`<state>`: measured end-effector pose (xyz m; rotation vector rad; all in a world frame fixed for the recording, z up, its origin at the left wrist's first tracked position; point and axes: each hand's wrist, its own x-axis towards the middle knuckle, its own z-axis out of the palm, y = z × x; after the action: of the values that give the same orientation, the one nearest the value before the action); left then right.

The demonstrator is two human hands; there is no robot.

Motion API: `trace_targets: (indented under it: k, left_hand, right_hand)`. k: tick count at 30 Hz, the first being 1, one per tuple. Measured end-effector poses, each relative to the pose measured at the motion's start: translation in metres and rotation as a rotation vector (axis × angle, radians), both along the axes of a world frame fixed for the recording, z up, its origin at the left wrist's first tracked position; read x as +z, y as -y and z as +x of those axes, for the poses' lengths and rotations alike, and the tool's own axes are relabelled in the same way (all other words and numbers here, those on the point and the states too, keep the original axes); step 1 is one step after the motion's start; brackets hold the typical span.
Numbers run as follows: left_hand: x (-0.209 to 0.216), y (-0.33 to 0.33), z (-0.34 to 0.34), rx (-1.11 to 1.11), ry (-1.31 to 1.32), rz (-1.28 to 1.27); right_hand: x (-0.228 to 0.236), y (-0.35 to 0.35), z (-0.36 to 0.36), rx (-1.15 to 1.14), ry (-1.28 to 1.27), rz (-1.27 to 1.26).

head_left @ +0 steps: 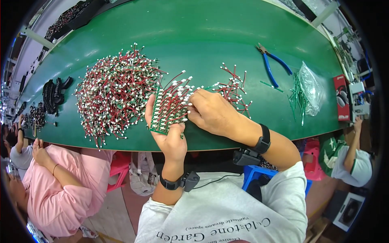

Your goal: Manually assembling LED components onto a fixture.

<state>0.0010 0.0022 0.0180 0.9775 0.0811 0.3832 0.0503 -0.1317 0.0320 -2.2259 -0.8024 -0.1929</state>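
My left hand (173,139) grips a green circuit board panel (161,111) from below, its thumb on the near edge. Many red wires with white connectors stand up from the panel and lean right. At the panel's right side, my right hand (212,111) is closed, its fingertips pinched among the wire ends; what they hold is hidden. Left of the panel spreads a big heap of small wired boards (117,93), all with red wires and white plugs. A smaller group of the same wired pieces (235,91) lies beyond my right hand.
Blue-handled cutting pliers (273,65) lie on the green table (194,28) at right, near thin green strips (298,95), a clear plastic bag (311,89) and a red box (341,97). Black coiled parts (52,95) rest at far left. A person in pink (69,182) sits to my left.
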Motion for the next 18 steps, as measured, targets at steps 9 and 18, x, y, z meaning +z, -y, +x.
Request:
trace_targets:
  k: [9,18]
  left_hand:
    - [-0.0032,-0.0002,0.0023,-0.001,0.02,0.073]
    - [-0.0034,0.0017,0.0035,-0.06,0.03,0.084]
  right_hand:
    - [-0.0019,-0.0006,0.0002,-0.009,0.033,-0.013]
    - [-0.0067,0.0037,0.006,0.039,0.095,-0.067]
